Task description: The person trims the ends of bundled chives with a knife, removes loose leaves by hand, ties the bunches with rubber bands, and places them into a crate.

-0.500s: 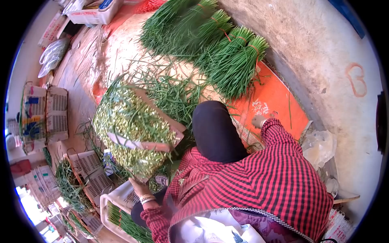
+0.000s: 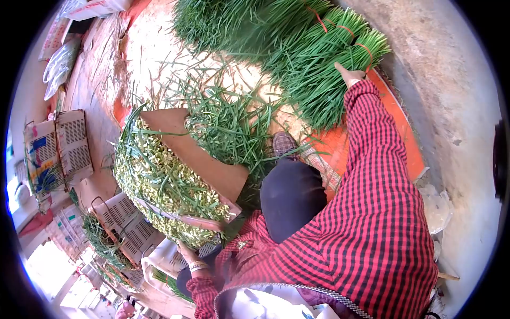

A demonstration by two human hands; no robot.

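My right hand [image 2: 350,75] reaches out to a bundle of green chives [image 2: 340,87] with a red band [image 2: 365,51] near its cut ends. One digit points outward over the stems; the other fingers are partly hidden. My left hand [image 2: 187,254] rests with fingers extended at the near edge of a heap of chopped pale stem ends [image 2: 159,186]. On that heap lies a knife [image 2: 183,218] with a reddish-brown handle. A brown board [image 2: 207,154] slants along the heap's right side.
Loose green leaves [image 2: 228,119] lie scattered beyond the board. More banded chive bundles [image 2: 287,26] are piled at the back on an orange sheet [image 2: 332,149]. White crates [image 2: 74,141] stand at left, a clear plastic bag [image 2: 435,210] at right. My knee [image 2: 292,199] is in the middle.
My right hand has moved forward from the orange sheet to the banded chive bundle. My left hand stays by the heap. The view has shifted, and more of the brown board shows.
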